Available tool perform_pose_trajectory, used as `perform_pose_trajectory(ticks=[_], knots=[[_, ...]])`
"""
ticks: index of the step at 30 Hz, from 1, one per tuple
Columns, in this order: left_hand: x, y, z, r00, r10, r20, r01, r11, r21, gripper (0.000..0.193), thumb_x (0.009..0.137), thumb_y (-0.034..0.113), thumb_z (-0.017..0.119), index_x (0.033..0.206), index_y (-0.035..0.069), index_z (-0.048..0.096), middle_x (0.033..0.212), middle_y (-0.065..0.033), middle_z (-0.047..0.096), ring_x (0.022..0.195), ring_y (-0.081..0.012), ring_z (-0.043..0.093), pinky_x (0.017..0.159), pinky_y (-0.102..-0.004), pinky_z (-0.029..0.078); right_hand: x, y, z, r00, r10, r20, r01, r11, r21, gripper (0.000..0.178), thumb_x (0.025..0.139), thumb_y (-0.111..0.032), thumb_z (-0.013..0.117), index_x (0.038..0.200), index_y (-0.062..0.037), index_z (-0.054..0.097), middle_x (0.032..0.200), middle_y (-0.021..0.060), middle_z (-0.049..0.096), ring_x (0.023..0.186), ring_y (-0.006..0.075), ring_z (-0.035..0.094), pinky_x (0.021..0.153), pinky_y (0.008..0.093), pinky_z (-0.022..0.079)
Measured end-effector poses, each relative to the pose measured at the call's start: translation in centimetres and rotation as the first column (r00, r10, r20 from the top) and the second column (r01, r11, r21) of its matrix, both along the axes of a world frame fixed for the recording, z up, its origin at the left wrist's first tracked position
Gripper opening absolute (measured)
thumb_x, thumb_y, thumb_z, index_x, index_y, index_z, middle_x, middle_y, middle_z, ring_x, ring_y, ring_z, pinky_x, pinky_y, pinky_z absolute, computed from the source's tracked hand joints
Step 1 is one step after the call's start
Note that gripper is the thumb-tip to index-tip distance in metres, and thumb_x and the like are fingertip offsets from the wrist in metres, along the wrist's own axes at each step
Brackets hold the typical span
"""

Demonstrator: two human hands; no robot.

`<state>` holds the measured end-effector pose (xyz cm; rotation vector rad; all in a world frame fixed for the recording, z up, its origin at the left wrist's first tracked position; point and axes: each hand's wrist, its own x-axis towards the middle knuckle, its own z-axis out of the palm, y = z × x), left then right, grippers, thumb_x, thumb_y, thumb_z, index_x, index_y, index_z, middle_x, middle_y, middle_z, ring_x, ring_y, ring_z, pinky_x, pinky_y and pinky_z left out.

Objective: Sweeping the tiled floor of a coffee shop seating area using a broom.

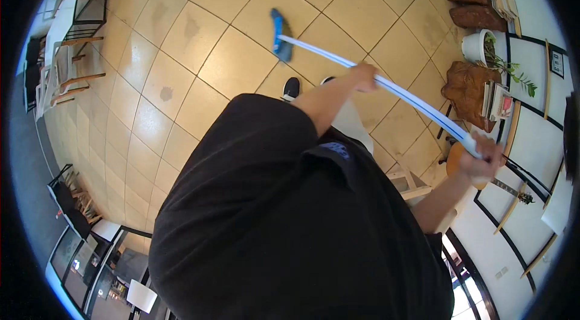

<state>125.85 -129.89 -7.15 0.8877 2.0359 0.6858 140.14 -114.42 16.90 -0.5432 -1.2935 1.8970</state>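
Note:
A broom [417, 102] with a white, blue-striped handle runs slantwise across the view, held in both my hands. My left hand [364, 77] is closed around the middle of the handle. Near its upper end, at the right, my right hand [481, 158] wraps the handle with bent fingers. The blue broom head [279, 36] rests on the tan tiled floor [211, 48], just ahead of my feet, its dark bristles slightly blurred. One black shoe [291, 88] shows below the head; the other is mostly hidden behind my left arm.
Along the right wall are a potted plant [474, 48], brown wooden stools [468, 9], a carved wood piece [465, 93] holding books, and a guitar [454, 163]. A pale wooden frame [411, 184] stands near my right side. Tables and chairs [78, 78] line the left.

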Motion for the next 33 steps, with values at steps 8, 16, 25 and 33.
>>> perform_pose_trajectory(ticks=[8,16,25,33], knots=[[-2.5,-14.3,-6.8,0.983,0.035,-0.180,-0.075,0.973,-0.219,0.029,0.058,0.033,0.061,0.074,0.009,0.057,0.076,-0.0136,0.056,0.075,-0.0281,0.054,0.067,-0.0340,0.044,-2.3,-10.8,-8.4,0.993,0.053,0.107,-0.043,0.995,-0.087,0.023,0.074,-0.016,0.036,0.054,-0.0052,0.036,0.050,0.0041,0.033,0.048,0.0163,0.035,0.057,0.0371,0.040],[-3.5,-9.7,0.1,0.979,-0.013,-0.204,-0.024,0.984,-0.179,0.032,0.059,0.036,0.061,0.074,0.008,0.058,0.078,-0.0155,0.055,0.077,-0.0292,0.053,0.068,-0.0357,0.042,-0.5,-6.0,-3.6,0.979,-0.081,0.186,0.076,0.996,0.038,0.025,0.077,-0.019,0.035,0.058,-0.0035,0.039,0.053,0.0071,0.037,0.055,0.0192,0.039,0.066,0.0424,0.039],[-2.9,5.0,10.8,0.954,0.222,-0.201,-0.177,0.959,0.221,0.020,0.059,0.019,0.053,0.078,0.016,0.058,0.077,-0.0093,0.055,0.081,-0.0246,0.052,0.066,-0.0346,0.044,1.2,-2.6,10.1,0.930,0.342,-0.132,-0.206,0.786,0.583,0.028,0.078,-0.020,0.032,0.052,-0.0125,0.026,0.050,0.0007,0.025,0.047,0.0117,0.028,0.057,0.0328,0.029],[-9.7,0.0,6.5,0.976,0.196,-0.099,-0.179,0.970,0.164,0.020,0.060,0.024,0.053,0.078,0.016,0.058,0.077,-0.0075,0.057,0.078,-0.0246,0.054,0.064,-0.0353,0.044,-10.0,-7.6,6.3,0.948,0.317,-0.020,-0.242,0.764,0.598,0.029,0.077,-0.016,0.033,0.050,-0.0094,0.025,0.047,0.0046,0.027,0.044,0.0150,0.031,0.052,0.0346,0.033]])
